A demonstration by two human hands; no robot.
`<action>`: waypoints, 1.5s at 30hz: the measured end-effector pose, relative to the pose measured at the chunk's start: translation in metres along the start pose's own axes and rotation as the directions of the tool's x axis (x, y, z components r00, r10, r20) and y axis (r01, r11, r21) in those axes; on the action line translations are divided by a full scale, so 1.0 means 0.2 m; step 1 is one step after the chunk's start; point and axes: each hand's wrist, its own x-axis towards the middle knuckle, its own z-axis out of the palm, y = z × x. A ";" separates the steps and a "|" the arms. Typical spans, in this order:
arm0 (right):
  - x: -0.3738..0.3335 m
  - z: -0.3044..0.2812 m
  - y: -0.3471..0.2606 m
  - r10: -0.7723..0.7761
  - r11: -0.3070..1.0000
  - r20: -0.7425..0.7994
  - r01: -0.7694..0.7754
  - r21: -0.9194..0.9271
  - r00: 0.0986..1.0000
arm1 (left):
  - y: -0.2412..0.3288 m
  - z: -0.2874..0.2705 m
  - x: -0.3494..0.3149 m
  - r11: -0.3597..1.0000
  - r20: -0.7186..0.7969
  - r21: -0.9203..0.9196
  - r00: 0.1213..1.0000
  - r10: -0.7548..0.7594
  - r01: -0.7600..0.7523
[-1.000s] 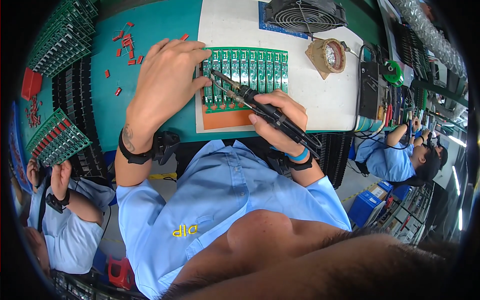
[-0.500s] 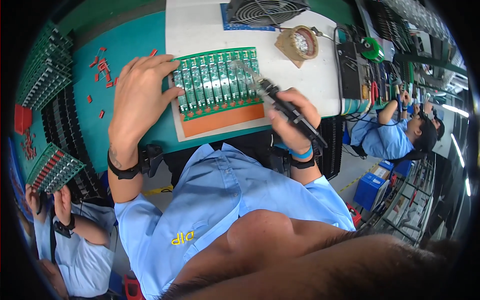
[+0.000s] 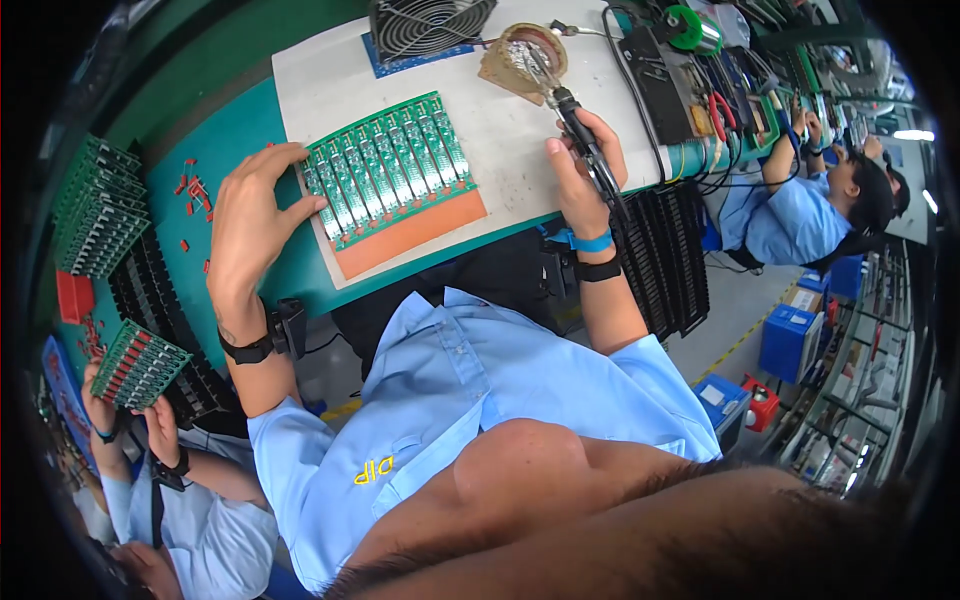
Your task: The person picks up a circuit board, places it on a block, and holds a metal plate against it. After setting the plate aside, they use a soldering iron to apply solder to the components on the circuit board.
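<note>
My left hand (image 3: 248,205) grips the left edge of a green circuit board panel (image 3: 385,168), thumb and fingers at its side. The panel has several narrow boards side by side and lies on an orange pad (image 3: 412,235). In my right hand (image 3: 588,185) is a soldering iron (image 3: 592,152) with a black handle. Its tip is over a round tan pot (image 3: 557,48) with silvery bits inside; whether it touches them I cannot tell.
A black fan (image 3: 432,18) stands behind the panel. Small red components (image 3: 198,192) lie on the green mat at left. Racks of boards (image 3: 98,205) stand farther left, where a co-worker's hands hold another panel (image 3: 142,365). Tools (image 3: 720,112) are at right.
My right hand has taken the soldering iron from over the right part of the panel up to the pot. My left hand stays at the panel's edge. The whole view has shifted.
</note>
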 end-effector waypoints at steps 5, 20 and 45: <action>-0.01 0.01 -0.01 -0.027 0.999 -0.012 0.027 0.023 1.000 | 0.09 -0.05 -0.05 0.998 -0.111 0.062 0.994 0.024 -0.017; -0.01 0.01 -0.02 -0.140 0.990 0.064 0.139 0.017 0.988 | 0.71 0.46 -0.20 0.872 0.074 0.065 0.874 0.480 -0.485; 0.01 0.00 -0.02 -0.202 0.977 0.147 0.210 -0.041 0.968 | 0.46 0.27 -0.52 0.967 -0.019 -0.099 0.972 0.234 -0.235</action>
